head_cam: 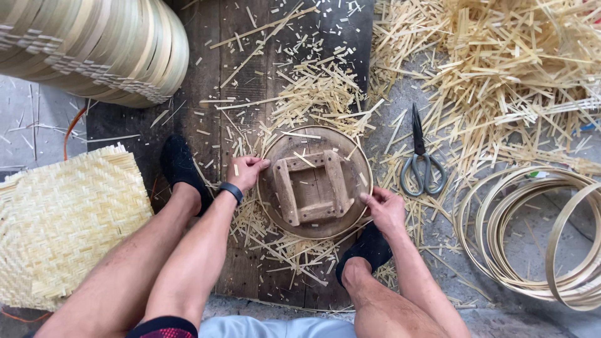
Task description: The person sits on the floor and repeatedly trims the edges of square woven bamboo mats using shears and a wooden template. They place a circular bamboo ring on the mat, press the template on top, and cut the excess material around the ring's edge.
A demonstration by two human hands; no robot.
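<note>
Looks like a small bamboo craft workshop, with someone sitting and working right on the floor. Cut bamboo slivers (501, 75) are lying in heaps across the upper right of the frame and spilling over the dark wooden board (213, 81) in the middle. Finished round rims (106, 44) are stacking up at upper left, a woven mat (62, 219) is resting at left, thin hoops (532, 238) are sitting at right, and scissors (421, 159) are lying among the scraps.

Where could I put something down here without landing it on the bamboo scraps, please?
Barest is the dark board between the stacked hoops, the woven mat and the left hand. Grey floor inside the loose rings is partly free too. Around the round mould, the scissors and the right hand, offcuts crowd everything.
</note>
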